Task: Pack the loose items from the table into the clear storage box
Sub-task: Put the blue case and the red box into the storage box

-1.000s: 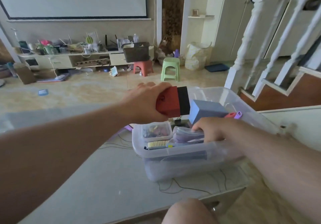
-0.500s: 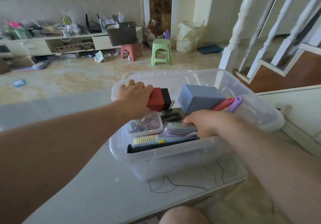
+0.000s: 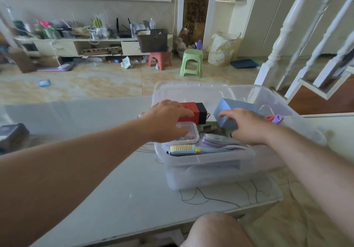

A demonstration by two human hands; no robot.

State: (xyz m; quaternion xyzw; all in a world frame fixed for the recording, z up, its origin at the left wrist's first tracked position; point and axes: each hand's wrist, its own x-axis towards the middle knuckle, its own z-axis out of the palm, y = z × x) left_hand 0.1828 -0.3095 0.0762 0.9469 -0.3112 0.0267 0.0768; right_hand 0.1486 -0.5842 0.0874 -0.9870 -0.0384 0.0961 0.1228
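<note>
A person reaches both hands into a clear box (image 3: 206,160) standing on a pale bench (image 3: 118,185), toward the bench's 3 o'clock end. The left hand (image 3: 166,120) lies on a red-and-black block (image 3: 193,112) in the box's 10 o'clock corner; its fingers curve over the block's top, though the frame does not show whether the grip is clamped on it or merely resting. The right hand (image 3: 247,126) sits at the box's centre, fingers loosely spread and apart, fingertips touching the front face of a blue block (image 3: 229,108) that stands tilted at 1 o'clock in the box.

Beneath the left hand lies a small lidded container (image 3: 188,133). At the box's 6 o'clock wall rests a brush (image 3: 182,148) with pale bristles and a light blue handle, just beside folded lilac cloth (image 3: 220,141). A purple clip (image 3: 277,119) and a red piece poke up at 3 o'clock behind the right hand. A dark object (image 3: 13,134) sits blurred at the bench's 9 o'clock edge. A bare knee (image 3: 216,229) shows at 6 o'clock.
</note>
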